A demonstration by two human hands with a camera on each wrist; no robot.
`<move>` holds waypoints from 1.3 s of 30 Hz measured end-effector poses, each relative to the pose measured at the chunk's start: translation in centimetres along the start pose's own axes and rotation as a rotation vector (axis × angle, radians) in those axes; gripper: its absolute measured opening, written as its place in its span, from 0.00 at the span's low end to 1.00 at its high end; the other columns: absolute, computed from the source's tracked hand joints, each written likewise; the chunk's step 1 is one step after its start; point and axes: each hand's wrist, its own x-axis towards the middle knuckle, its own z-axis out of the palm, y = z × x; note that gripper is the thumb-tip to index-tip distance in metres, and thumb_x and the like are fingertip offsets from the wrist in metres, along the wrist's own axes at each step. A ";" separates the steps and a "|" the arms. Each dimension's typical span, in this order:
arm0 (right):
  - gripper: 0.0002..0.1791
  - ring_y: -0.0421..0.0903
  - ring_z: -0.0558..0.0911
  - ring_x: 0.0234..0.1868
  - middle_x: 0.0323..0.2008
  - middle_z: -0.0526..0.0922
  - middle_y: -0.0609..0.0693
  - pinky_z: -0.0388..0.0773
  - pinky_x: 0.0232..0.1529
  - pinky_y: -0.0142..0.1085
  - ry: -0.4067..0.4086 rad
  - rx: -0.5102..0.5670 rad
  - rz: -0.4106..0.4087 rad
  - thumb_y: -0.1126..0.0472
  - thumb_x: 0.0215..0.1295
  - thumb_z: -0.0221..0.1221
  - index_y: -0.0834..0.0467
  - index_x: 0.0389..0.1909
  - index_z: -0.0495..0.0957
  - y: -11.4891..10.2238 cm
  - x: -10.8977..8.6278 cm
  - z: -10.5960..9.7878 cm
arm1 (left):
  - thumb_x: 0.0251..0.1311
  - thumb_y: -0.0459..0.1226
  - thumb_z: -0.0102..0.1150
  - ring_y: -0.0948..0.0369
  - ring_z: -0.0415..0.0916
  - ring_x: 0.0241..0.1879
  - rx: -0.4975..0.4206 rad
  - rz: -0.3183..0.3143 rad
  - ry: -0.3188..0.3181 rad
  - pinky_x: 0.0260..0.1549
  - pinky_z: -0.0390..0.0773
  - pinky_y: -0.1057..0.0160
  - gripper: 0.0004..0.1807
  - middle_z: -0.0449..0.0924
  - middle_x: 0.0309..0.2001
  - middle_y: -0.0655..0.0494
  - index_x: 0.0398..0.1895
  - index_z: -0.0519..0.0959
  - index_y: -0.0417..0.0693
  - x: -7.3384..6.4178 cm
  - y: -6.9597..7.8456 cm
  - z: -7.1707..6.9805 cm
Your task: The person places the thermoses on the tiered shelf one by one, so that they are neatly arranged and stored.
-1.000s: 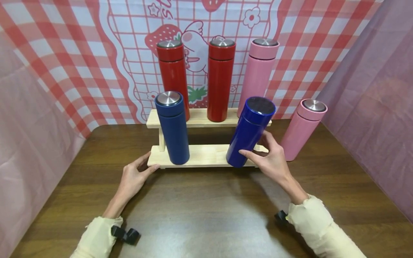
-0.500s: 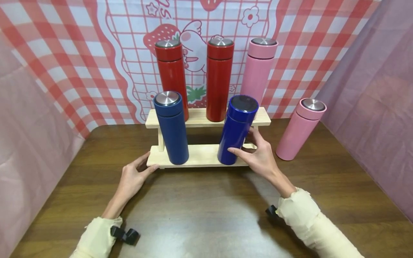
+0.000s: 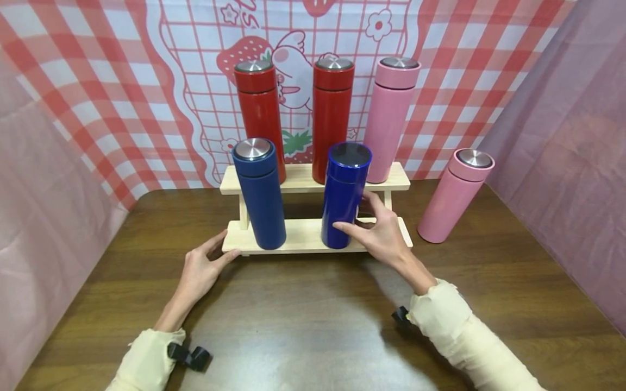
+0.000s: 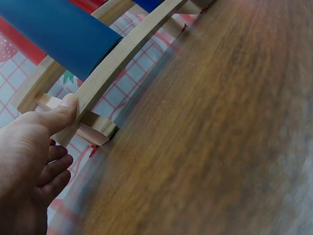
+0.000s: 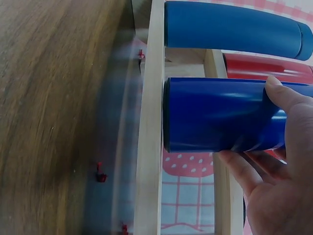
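Observation:
My right hand (image 3: 383, 231) grips a glossy royal-blue thermos flask (image 3: 343, 187), thumb in front and fingers round its right side. The flask stands upright near the middle of the lower shelf of a two-step wooden rack (image 3: 303, 234); in the right wrist view its base (image 5: 168, 115) meets the shelf board. To its left is a matte dark-blue thermos (image 3: 261, 203), apart from it on the same shelf. My left hand (image 3: 201, 270) holds the rack's lower left end, and the left wrist view has its thumb (image 4: 66, 110) against the board's edge.
Two red thermoses (image 3: 259, 114) and a pink thermos (image 3: 391, 119) stand on the upper shelf. Another pink thermos (image 3: 455, 198) is on the brown table (image 3: 293, 326), right of the rack. A checked cloth (image 3: 464, 81) hangs behind.
My right hand has moved left with the glossy blue thermos, which went from the shelf's right part towards its middle and from tilted to nearly upright. The left hand stays at the rack's end.

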 end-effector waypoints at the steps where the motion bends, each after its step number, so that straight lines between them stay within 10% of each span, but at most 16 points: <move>1: 0.39 0.55 0.85 0.47 0.46 0.86 0.62 0.88 0.42 0.45 -0.001 -0.001 0.000 0.71 0.50 0.80 0.66 0.63 0.74 0.0 0.1 0.1 | 0.62 0.44 0.75 0.49 0.83 0.53 0.004 -0.004 0.000 0.45 0.77 0.77 0.36 0.83 0.57 0.39 0.69 0.75 0.35 0.0 0.0 0.0; 8: 0.38 0.56 0.85 0.49 0.47 0.86 0.63 0.88 0.42 0.46 -0.012 -0.003 0.000 0.69 0.51 0.80 0.66 0.63 0.74 0.0 0.3 0.5 | 0.64 0.44 0.74 0.48 0.83 0.54 0.013 -0.018 -0.005 0.50 0.81 0.66 0.36 0.83 0.57 0.38 0.70 0.74 0.35 -0.1 0.1 -0.1; 19: 0.38 0.58 0.84 0.52 0.50 0.84 0.64 0.87 0.45 0.49 -0.050 0.003 0.068 0.67 0.56 0.77 0.65 0.66 0.71 -0.4 0.5 0.7 | 0.63 0.44 0.74 0.49 0.82 0.56 0.013 -0.021 -0.003 0.45 0.72 0.83 0.36 0.82 0.58 0.39 0.70 0.74 0.36 0.0 -0.1 -0.1; 27: 0.38 0.59 0.82 0.56 0.54 0.82 0.65 0.86 0.49 0.51 -0.055 0.007 0.119 0.66 0.61 0.74 0.64 0.70 0.69 -0.3 -0.1 0.0 | 0.64 0.45 0.73 0.48 0.80 0.58 0.007 -0.043 -0.018 0.57 0.79 0.49 0.36 0.81 0.59 0.37 0.70 0.74 0.35 -0.1 0.0 -0.1; 39: 0.33 0.61 0.81 0.58 0.56 0.81 0.66 0.85 0.51 0.46 0.006 -0.009 0.115 0.71 0.63 0.71 0.68 0.68 0.70 1.0 -2.3 -3.1 | 0.64 0.46 0.73 0.50 0.81 0.57 0.022 -0.036 -0.015 0.49 0.73 0.79 0.37 0.81 0.59 0.38 0.70 0.74 0.36 -0.1 -0.1 0.0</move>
